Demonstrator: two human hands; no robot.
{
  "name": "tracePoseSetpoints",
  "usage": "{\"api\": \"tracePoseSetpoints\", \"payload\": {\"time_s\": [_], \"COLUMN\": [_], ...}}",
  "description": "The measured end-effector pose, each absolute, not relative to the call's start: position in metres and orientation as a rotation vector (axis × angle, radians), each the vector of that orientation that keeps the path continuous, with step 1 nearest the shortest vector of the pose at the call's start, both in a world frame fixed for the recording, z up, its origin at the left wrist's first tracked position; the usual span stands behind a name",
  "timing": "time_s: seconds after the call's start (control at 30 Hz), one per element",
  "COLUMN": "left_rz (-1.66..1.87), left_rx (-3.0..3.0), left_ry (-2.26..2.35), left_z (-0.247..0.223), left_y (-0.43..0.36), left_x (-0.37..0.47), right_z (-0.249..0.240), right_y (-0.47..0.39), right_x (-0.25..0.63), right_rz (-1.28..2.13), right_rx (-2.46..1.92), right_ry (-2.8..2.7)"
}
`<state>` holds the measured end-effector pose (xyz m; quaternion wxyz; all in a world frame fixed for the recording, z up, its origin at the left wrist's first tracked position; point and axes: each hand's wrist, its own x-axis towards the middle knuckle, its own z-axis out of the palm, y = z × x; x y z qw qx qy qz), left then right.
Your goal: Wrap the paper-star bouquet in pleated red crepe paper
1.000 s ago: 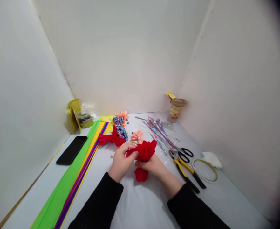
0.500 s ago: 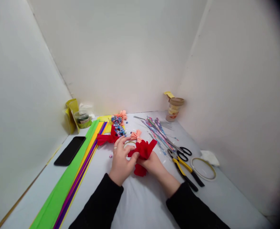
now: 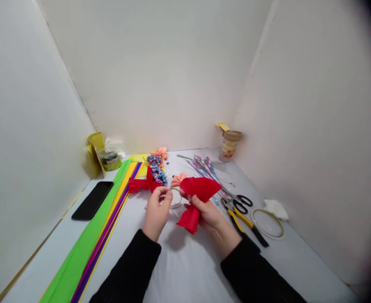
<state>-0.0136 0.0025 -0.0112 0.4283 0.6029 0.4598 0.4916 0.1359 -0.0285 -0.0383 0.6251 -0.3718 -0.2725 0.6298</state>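
Observation:
Pinched at its middle, a red crepe paper bow (image 3: pixel 201 189) is in my right hand (image 3: pixel 206 212), one end fanned upward and the other hanging down. My left hand (image 3: pixel 157 209) is closed just left of it, fingertips pressed together; what they hold, if anything, is too small to see. Between the hands a tape ring (image 3: pixel 175 198) lies on the table, partly hidden. Behind the hands are a peach paper tassel (image 3: pixel 178 179), a second red paper bow (image 3: pixel 141 184) and a cluster of small blue and pink stars (image 3: pixel 158 172).
Long paper strips (image 3: pixel 89 235) and a black phone (image 3: pixel 92 200) lie left. On the right are pliers (image 3: pixel 244 223), scissors (image 3: pixel 242 202), another tape ring (image 3: pixel 267 223), a tissue (image 3: pixel 276 209) and patterned strips (image 3: pixel 209 170). A lidded cup (image 3: pixel 230 146) and a tub (image 3: pixel 109 159) stand at the back.
My left hand has moved off the red paper, its fingers drawn together. The red bow has turned in my right hand, its wide end now fanned out above and its lower end showing more.

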Motion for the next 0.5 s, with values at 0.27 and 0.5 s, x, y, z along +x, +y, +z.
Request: {"api": "tracePoseSetpoints", "payload": {"time_s": [0.27, 0.5], "left_rz": [0.670, 0.547], "left_rx": [1.111, 0.903], "left_ry": [0.679, 0.646], "left_z": [-0.017, -0.019], "left_y": [-0.004, -0.008], "left_x": [-0.003, -0.002], "right_z": [-0.048, -0.040], "right_y": [-0.032, -0.036], "right_x": [0.129, 0.129], "right_rz": [1.555, 1.601], "right_rx": [-0.727, -0.659], "right_ry": [-0.557, -0.615]}}
